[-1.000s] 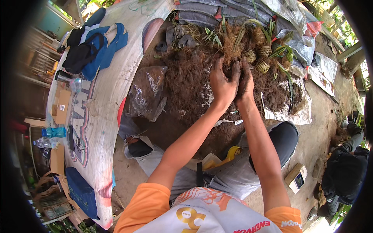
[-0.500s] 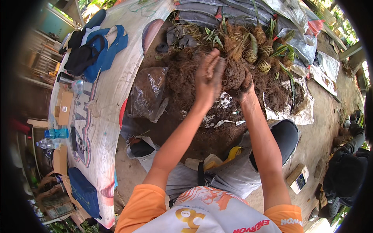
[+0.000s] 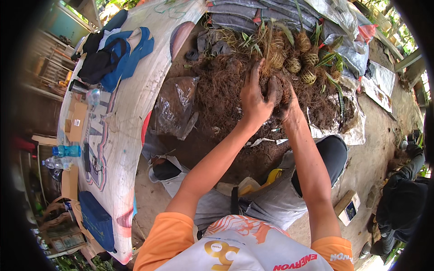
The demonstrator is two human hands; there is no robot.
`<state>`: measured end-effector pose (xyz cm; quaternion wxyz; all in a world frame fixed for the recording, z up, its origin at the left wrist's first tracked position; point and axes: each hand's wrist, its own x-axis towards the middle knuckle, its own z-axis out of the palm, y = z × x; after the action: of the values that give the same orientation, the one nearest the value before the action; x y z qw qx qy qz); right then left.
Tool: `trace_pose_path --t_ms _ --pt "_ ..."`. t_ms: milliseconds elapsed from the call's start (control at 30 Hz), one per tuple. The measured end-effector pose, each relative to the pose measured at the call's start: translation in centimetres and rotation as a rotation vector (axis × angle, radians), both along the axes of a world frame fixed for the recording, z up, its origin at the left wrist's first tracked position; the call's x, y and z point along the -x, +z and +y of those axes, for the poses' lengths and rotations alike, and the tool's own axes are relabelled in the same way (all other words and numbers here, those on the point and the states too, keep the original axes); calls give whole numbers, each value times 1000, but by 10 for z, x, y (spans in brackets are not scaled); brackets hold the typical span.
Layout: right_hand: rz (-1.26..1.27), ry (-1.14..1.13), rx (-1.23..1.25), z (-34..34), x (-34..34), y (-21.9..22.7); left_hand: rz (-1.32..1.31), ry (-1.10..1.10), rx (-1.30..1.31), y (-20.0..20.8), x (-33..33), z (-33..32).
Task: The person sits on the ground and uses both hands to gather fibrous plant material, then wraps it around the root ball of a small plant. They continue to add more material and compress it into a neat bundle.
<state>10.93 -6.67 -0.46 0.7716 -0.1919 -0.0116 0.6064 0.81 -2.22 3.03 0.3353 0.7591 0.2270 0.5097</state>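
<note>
Between my two hands is a dark brown ball of soil and coconut fibre (image 3: 281, 86), held just above the heap. My left hand (image 3: 258, 98) presses its left side, fingers reaching up along it and thumb toward me. My right hand (image 3: 291, 105) cups the right side, its fingers mostly hidden by the ball. Soil coats both hands. Beneath and to the left spreads a heap of loose brown fibre and soil (image 3: 217, 92). Just beyond stand several string-wrapped plant balls (image 3: 308, 77) with green, pointed leaves.
A clear plastic bag (image 3: 174, 106) lies left of the heap. A table with a printed cover (image 3: 131, 90) runs along my left, carrying bags, bottles and cardboard. Grey sacks (image 3: 233, 20) are stacked behind. At right are a phone (image 3: 350, 210) and a person in dark clothes (image 3: 402, 203).
My left hand, raised and blurred before, has come down and right onto the ball. My right hand stays at the ball's right side.
</note>
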Motion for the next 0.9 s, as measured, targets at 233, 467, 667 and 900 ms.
trace_pose_path --t_ms 233,467,667,900 --pt "109 -19 123 -10 9 37 -188 -199 572 14 17 16" --pt "-263 -196 395 -2 23 38 -586 -342 983 -14 3 -8" --pt "-151 -253 393 0 16 29 -582 -233 1152 -19 -3 -10" --pt "-735 -350 266 4 16 18 -128 -81 496 -5 -7 -18"
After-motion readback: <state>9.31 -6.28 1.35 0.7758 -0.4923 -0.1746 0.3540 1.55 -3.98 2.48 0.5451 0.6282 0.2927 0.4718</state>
